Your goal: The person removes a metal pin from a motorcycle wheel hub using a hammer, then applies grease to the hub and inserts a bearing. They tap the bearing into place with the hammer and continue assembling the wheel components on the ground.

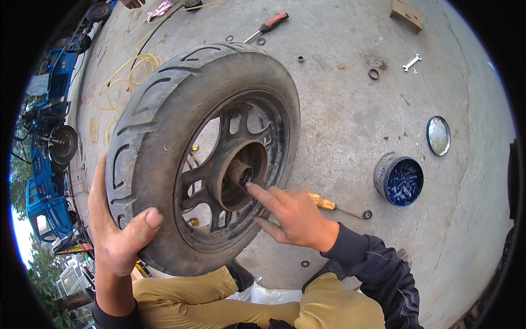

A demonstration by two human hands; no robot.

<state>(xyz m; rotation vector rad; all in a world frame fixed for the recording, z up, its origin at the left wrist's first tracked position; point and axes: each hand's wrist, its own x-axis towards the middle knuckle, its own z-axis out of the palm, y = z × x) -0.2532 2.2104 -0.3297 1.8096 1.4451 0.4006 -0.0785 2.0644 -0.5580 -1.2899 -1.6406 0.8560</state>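
Note:
A worn black tyre on a dark spoked wheel (156, 159) stands tilted in front of me, its hub side turned toward my right. My left hand (123, 236) grips the tyre's left side, with the thumb over the sidewall and the fingers mostly hidden behind the tread. At the hub (236, 173), the index fingertip of my right hand (298, 216) touches the edge of the centre bore. Its thumb is stretched out apart, and nothing shows between the fingers. Dark, shiny matter lies inside the bore. Both knees are below the wheel.
Right of the wheel stand a tin (382, 176) of dark blue grease and its round lid (439, 136). A yellow-handled screwdriver (324, 202) points at a small bearing (367, 214). Farther off lie a red-handled screwdriver (274, 22), spanner (412, 62), wooden block (406, 15) and yellow hose (143, 59).

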